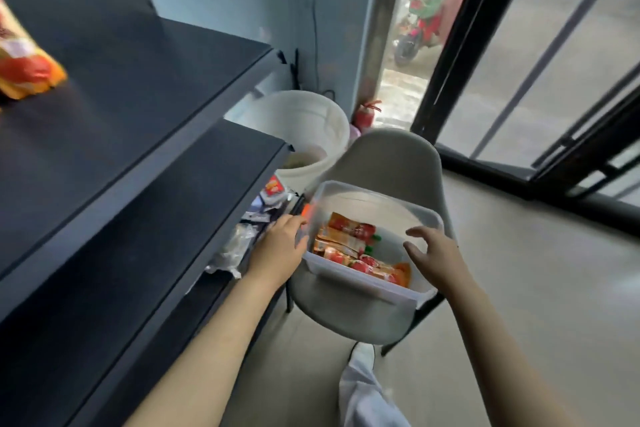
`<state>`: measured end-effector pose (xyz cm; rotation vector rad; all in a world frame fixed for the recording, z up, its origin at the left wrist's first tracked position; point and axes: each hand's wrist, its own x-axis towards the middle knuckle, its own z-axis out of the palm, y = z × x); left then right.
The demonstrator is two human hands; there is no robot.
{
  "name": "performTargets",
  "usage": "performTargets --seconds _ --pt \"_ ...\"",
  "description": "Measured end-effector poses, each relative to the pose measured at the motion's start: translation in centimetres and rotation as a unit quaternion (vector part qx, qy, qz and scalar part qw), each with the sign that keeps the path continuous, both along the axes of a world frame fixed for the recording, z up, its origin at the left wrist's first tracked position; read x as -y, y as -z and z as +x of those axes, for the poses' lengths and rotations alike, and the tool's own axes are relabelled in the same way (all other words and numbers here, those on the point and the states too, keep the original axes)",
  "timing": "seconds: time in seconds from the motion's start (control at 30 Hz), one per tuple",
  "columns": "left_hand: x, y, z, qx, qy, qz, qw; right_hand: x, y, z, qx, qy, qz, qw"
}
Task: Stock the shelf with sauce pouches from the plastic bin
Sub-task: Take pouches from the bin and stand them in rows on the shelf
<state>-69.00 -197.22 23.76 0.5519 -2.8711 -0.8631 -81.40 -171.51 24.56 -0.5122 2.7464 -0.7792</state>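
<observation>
Sauce pouches [356, 246], orange and red ones, were lying flat in a loose pile at the bottom of the clear plastic bin [360, 282], mostly toward its left and near sides. The bin sat on the seat of a pale grey chair [391, 156], just to the right of the dark shelf [114, 87].

The left hand [280, 246] was up against the bin's left wall, fingers curled over the rim, so it looked like it was gripping that edge. The right hand [433, 253] was over the bin's right side with fingers spread and loose, holding nothing; couldn't really tell if it was touching the rim.

One more pouch [24, 62] was standing on the upper shelf board at the far left, a bit blurred. The lower board had nothing visible on top, but some crumpled wrappers [242, 243] were tucked underneath it, near the left hand.

Behind the chair was a white bucket [311, 128] against the wall, with a small red fire extinguisher [365, 114] just beside it. A red scooter [419, 21] was visible outside through the glass.
</observation>
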Motion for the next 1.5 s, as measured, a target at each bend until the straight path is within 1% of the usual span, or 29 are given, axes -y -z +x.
performTargets --seconds 0.13,0.2,0.33,0.4,0.57,0.63,0.7,0.73,0.8,0.87,0.97,1.13,1.33,1.5 --pt "-1.0 4.8 -5.5 0.072 0.002 0.051 0.996 -0.9 4.7 -4.8 0.062 0.02 0.022 0.998" --pt "-1.4 7.8 -8.1 0.122 0.002 0.071 0.99 -1.0 7.6 -7.3 0.098 0.025 0.039 0.994" --pt "-1.6 14.2 -12.8 0.214 0.015 0.087 0.973 -0.9 14.5 -11.3 0.181 0.022 0.064 0.981" --pt "-1.4 17.5 -15.1 0.243 0.022 0.093 0.965 -1.0 18.2 -12.5 0.218 0.017 0.09 0.972" --pt "-0.2 25.1 -19.6 0.327 0.07 0.124 0.934 -1.1 26.8 -13.8 0.297 0.033 0.127 0.946" --pt "0.7 27.5 -20.5 0.369 0.077 0.127 0.917 -0.6 29.3 -14.0 0.317 0.036 0.122 0.94" --pt "1.5 29.2 -20.8 0.394 0.086 0.099 0.91 0.0 31.1 -14.2 0.317 0.05 0.109 0.941" --pt "1.8 30.0 -20.8 0.39 0.084 0.092 0.912 0.2 31.8 -14.3 0.313 0.055 0.106 0.942" --pt "2.1 30.8 -21.0 0.367 0.068 0.117 0.92 0.3 33.0 -14.2 0.302 0.055 0.119 0.944" --pt "2.3 31.1 -20.9 0.353 0.07 0.133 0.924 0.3 34.0 -14.1 0.27 0.036 0.164 0.948" --pt "2.4 31.2 -20.6 0.354 0.076 0.135 0.922 0.3 34.3 -13.8 0.235 0.01 0.23 0.944" --pt "2.7 31.4 -20.7 0.348 0.066 0.149 0.923 0.5 34.2 -14.2 0.214 -0.009 0.265 0.94" --pt "2.4 32.0 -20.4 0.355 0.018 0.172 0.919 1.2 34.2 -14.5 0.195 -0.014 0.269 0.943" --pt "2.5 32.3 -20.4 0.384 0.025 0.171 0.907 1.4 34.0 -14.8 0.223 0.02 0.209 0.952"
